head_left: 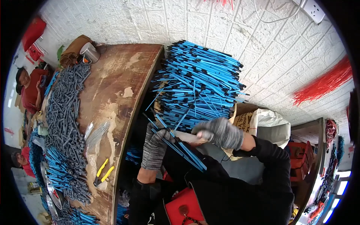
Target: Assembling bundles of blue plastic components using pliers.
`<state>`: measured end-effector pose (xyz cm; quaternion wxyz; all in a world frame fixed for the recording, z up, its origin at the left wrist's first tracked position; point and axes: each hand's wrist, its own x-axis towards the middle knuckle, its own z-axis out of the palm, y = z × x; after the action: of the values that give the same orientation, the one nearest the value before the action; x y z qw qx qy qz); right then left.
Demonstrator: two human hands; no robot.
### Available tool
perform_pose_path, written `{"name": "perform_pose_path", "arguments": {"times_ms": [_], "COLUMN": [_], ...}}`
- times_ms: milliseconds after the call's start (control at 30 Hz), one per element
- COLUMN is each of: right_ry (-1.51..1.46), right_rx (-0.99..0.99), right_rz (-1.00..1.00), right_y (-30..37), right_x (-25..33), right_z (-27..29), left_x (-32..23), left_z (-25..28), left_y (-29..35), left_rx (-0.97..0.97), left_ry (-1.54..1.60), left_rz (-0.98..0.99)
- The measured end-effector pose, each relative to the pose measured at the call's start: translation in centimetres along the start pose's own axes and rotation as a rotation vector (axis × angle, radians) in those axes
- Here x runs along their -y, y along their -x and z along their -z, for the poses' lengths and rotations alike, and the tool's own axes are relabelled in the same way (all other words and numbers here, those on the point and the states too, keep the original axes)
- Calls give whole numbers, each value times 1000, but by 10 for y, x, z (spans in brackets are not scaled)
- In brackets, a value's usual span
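Note:
My left hand [155,148], in a grey knitted glove, grips a bundle of thin blue rods with black ends [183,148] that slant down to the right. Close beside it, my right hand [219,132], also gloved in grey, is curled shut over the upper part of the same bundle. Just above both hands rises a large stack of the same blue rods [197,84], piled against the white wall. My dark sleeves come in from the lower edge.
A worn wooden table [120,78] on the left carries a long heap of dark grey parts [67,123], more blue rods [56,165], thin metal wires [95,135], yellow-handled pliers [103,172] and a metal can [90,52]. Two other people sit at far left. Cardboard box and white bag at right.

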<state>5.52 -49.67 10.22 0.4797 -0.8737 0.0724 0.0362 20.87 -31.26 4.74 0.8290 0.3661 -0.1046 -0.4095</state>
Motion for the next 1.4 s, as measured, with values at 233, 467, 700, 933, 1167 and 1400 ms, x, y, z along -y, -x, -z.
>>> {"name": "perform_pose_path", "arguments": {"times_ms": [233,467,700,933,1167,1400], "right_ry": [1179,1049,864,913,1205,1161], "right_rx": [-573,-535,-588,-481,-511,-422], "right_rz": [87,22,29,199,114,85], "right_y": [-55,-61,-51,-77,-154,-155], "right_x": [-85,-88,-92,-49,-73,-67], "right_z": [38,44,34,58,95,103], "left_x": [-16,-20,-21,-18,-28,-32], "left_z": [17,39,10,35,23,31], "left_y": [4,7,11,11,22,29], "left_rx": [220,323,15,210,100,38], "left_ry": [86,198,41,98,63,96], "left_rz": [280,297,288,217,245,207]}}
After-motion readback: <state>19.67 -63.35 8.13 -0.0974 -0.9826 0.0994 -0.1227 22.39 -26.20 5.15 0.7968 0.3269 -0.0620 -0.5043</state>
